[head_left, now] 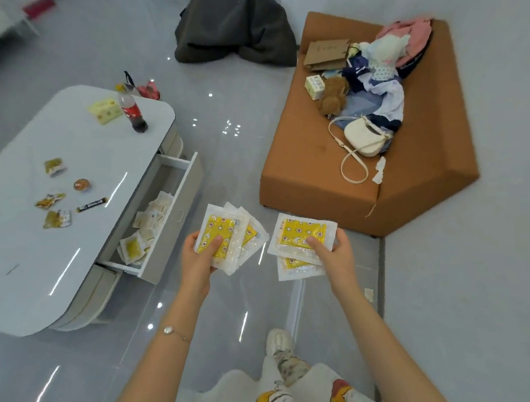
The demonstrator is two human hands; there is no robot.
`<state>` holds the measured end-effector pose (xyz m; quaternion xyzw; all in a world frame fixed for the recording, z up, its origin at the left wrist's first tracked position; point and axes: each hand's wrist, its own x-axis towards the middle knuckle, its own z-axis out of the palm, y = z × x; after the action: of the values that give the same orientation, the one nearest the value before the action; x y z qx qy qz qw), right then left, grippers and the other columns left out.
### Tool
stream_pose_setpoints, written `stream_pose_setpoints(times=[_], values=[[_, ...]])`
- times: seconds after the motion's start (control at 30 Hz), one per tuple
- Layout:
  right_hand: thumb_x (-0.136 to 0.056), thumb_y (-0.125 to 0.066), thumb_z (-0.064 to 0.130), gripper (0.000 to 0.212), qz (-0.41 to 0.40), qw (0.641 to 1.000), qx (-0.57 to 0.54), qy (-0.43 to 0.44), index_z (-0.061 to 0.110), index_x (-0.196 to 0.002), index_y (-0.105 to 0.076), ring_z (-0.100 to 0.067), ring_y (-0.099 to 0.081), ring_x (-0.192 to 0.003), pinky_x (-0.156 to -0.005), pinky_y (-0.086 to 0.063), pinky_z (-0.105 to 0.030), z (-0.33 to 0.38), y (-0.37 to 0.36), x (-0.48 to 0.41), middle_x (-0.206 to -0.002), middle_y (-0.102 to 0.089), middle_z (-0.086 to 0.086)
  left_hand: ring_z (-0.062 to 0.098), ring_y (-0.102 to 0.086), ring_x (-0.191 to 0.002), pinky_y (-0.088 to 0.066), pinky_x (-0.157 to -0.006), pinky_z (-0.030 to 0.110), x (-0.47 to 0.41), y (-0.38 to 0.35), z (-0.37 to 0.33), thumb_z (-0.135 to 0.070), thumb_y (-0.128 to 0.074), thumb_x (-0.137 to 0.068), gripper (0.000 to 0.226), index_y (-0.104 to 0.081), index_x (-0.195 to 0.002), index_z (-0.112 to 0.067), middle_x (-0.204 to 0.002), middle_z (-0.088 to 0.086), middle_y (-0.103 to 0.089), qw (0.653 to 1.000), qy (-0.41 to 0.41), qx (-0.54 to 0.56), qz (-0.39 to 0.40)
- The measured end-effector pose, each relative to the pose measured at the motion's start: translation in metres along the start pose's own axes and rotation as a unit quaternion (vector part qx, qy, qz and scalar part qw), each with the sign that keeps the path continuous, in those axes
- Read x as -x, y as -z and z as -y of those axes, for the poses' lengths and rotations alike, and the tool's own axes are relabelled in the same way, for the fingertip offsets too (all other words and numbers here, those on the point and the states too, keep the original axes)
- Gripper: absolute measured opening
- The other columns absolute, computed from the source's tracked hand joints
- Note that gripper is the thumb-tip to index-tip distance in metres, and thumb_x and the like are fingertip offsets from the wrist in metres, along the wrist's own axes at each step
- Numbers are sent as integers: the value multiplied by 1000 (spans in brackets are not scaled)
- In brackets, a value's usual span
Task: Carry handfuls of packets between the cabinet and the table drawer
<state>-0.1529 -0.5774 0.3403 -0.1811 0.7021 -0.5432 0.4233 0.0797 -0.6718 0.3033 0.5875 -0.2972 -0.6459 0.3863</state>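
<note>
Two hands, left hand (197, 256) and right hand (338, 255) gripping yellow packets (302, 235), open drawer (176, 201) edge near, bare floor (235, 155) ahead

packets (220, 235): glossy clear plastic, crinkled, over yellow printed inserts, in the left hand (198, 259)
second packets (302, 238): same shiny film, in the right hand (336, 256)
table (68, 218): white, smooth, mirror-glossy top
drawer (176, 194): matt pale panels (material unclear), at 9 o'clock from the packets
floor (230, 135): grey, polished, with light glints
sofa (415, 180): matt orange-brown cloth, at 1 o'clock
bag (363, 138): smooth cream leather-like skin
bottle (132, 110): clear shiny plastic
</note>
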Motion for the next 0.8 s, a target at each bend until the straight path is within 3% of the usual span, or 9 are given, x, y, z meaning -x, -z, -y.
stream_pose_setpoints(times=[0.27,0.4,0.57,0.67,0.8], values=[[-83,-73,10,39,100,994,42,-2,9,-116,-53,-6,-68,-77,-59,-53,-18,32,-56,-80,-94,-68,3,17,-66,-91,-55,-68,34,-33,9,-23,-12,-69,-86,42,-49,-122,-19,-108,0,-65,990,1,74,-116],[-84,-71,8,38,161,984,74,-5,4,-117,-53,-2,-68,-71,-56,-51,-15,42,-114,-116,-94,-66,-1,22,-66,-96,-56,-70,36,-62,37,-37,-12,-70,-85,46,-49,-126,-11,-113,5,-65,981,-8,88,-174],[-83,-73,11,36,211,973,92,9,10,-114,-55,-14,-69,-84,-63,-54,-20,63,-200,-160,-102,-68,-5,23,-66,-96,-55,-74,38,-113,93,-64,-13,-71,-84,31,-54,-109,-22,-107,2,-67,970,-30,101,-218],[-83,-73,12,38,230,969,87,-7,13,-117,-55,-17,-70,-88,-66,-56,-25,77,-259,-184,-103,-69,-2,26,-66,-99,-55,-76,39,-151,130,-84,-15,-71,-85,41,-50,-120,-15,-113,6,-65,964,-27,117,-239],[-84,-72,12,33,243,964,106,-15,14,-113,-56,-16,-71,-85,-65,-56,-25,89,-329,-208,-97,-71,1,23,-65,-93,-53,-69,35,-192,159,-98,-13,-68,-86,35,-48,-116,-18,-109,5,-63,951,-8,156,-265]])
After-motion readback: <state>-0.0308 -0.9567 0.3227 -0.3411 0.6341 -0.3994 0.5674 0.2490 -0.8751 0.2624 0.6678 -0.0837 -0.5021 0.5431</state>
